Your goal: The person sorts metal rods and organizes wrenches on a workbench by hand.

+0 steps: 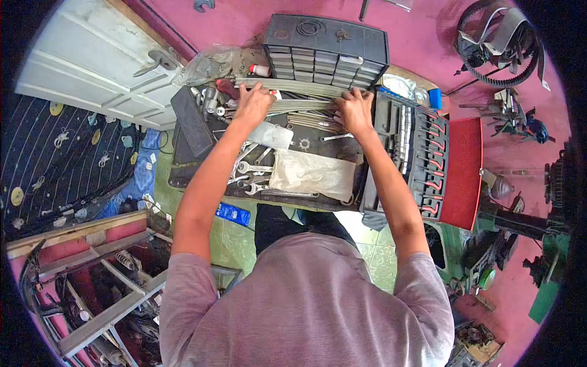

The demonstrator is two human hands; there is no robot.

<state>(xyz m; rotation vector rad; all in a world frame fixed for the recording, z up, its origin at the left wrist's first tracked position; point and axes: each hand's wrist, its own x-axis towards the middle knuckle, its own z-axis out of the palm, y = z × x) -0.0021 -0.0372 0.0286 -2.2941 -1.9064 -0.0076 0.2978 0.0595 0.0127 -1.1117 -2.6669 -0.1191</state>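
A bundle of long thin grey rods (302, 106), which look like welding rods, lies crosswise between my two hands. My left hand (254, 105) is closed at the left end of the bundle, and my right hand (354, 112) is closed at the right end. Just behind them, more thin rods (293, 87) lie along the foot of the black drawer cabinet (327, 37). Several loose rods (312, 121) are on the bench in front of the bundle. Nearer me are a metal plate (270, 134), combination wrenches (246, 167) and a pale plastic-wrapped packet (313, 174).
To the right, an open tool case (397, 147) with a red lid (461, 173) holds sockets and red-marked tools. A dark box (191, 122) lies at the bench's left end. A white door (104, 61) stands at the left, and belts (504, 46) hang on the pink wall.
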